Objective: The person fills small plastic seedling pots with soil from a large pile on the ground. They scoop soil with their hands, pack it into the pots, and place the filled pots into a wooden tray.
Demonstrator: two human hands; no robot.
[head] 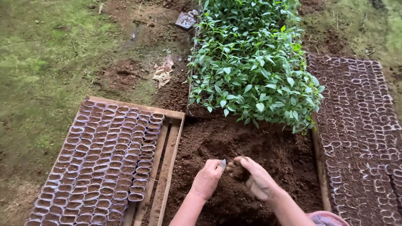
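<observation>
Head view: at lower centre of the frame, the left hand is seen closed around a small clear bag, only its rim showing. The right hand is clamped on a clump of soil, held just beside the bag mouth. Both are poised over the bed of loose soil. Filled bags are packed in rows in the wooden tray at lower left; seedlings stand at upper centre. It is judged that the mouth should be held wide and the soil fed in small amounts, so spillage is limited.
</observation>
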